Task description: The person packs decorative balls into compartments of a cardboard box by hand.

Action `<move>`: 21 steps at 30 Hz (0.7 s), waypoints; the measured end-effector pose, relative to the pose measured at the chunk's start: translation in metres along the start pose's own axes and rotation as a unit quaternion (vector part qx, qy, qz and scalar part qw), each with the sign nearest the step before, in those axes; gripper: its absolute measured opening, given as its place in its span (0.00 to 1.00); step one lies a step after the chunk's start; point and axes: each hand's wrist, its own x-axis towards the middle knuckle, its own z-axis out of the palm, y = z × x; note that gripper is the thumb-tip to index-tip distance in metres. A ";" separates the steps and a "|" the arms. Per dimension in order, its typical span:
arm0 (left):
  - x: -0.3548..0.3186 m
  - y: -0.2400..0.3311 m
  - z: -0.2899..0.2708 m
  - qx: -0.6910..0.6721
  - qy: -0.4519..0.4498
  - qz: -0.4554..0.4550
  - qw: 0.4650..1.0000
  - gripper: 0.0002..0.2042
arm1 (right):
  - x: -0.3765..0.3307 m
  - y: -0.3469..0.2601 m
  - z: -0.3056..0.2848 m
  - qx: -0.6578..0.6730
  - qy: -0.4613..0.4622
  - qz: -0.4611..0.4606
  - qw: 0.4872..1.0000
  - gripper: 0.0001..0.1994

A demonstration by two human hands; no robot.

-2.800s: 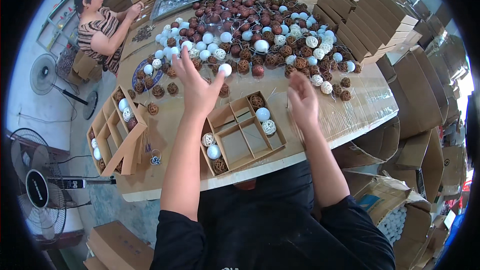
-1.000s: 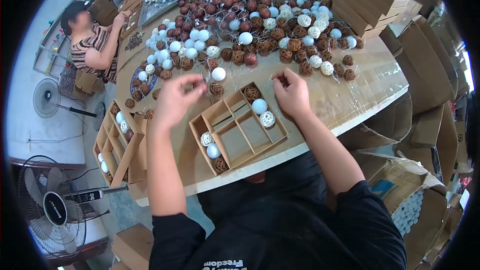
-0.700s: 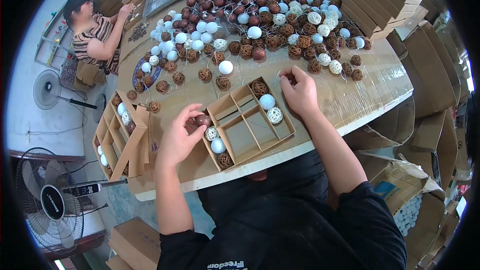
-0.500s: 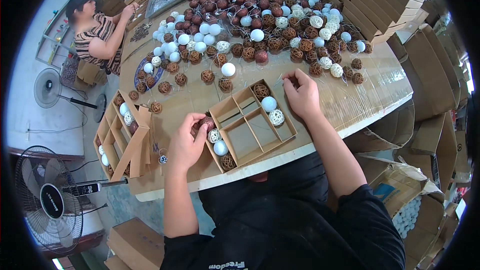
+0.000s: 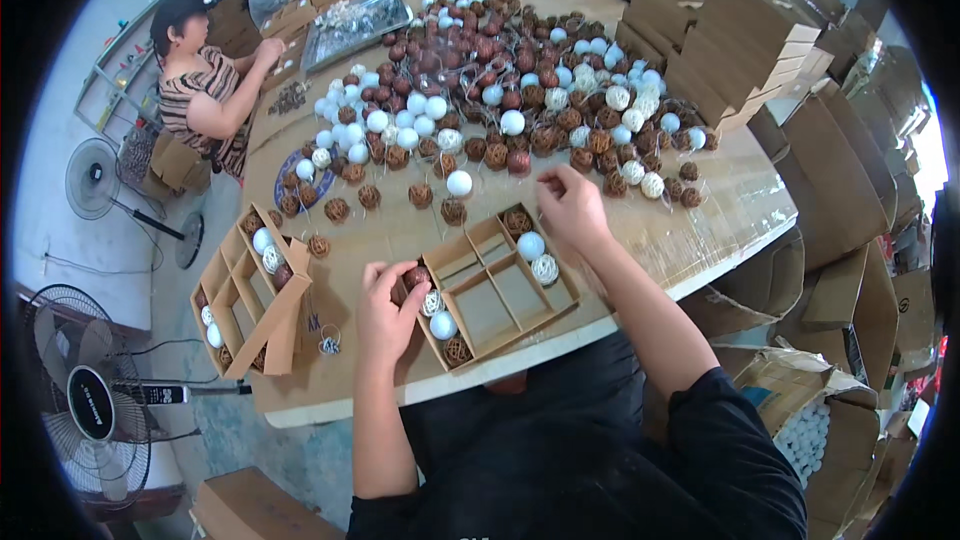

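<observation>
so, listed by size: table (image 5: 700,230), wrapped in brown paper, carrying a wide heap of brown and white balls (image 5: 500,80). divided cardboard box (image 5: 495,285) near my edge, a few compartments filled. second divided box (image 5: 250,290) hanging over the table's left edge. my right hand (image 5: 568,208) at the box's far corner, fingers curled; i cannot tell whether it holds anything. my left hand (image 5: 385,305) at the box's left corner, fingertips pinching a dark brown ball (image 5: 416,276) at that corner compartment.
</observation>
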 end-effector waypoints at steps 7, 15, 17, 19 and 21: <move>-0.003 -0.029 0.025 -0.198 0.031 -0.040 0.979 0.13 | 0.061 -0.002 0.018 -0.245 -0.106 -0.076 0.961 0.22; -0.006 -0.025 0.024 -0.134 0.069 -0.017 0.988 0.13 | 0.027 -0.031 -0.026 -0.195 -0.080 -0.098 0.973 0.25; -0.008 -0.031 0.027 -0.116 0.076 -0.026 0.990 0.13 | -0.008 -0.064 -0.051 -0.136 -0.100 -0.049 0.984 0.24; -0.004 -0.012 0.022 -0.093 0.100 -0.037 0.990 0.14 | -0.038 -0.069 -0.072 -0.122 -0.091 -0.053 0.987 0.21; -0.002 -0.024 0.023 -0.108 0.081 -0.011 0.991 0.14 | -0.065 -0.064 -0.081 -0.121 -0.080 -0.073 0.987 0.20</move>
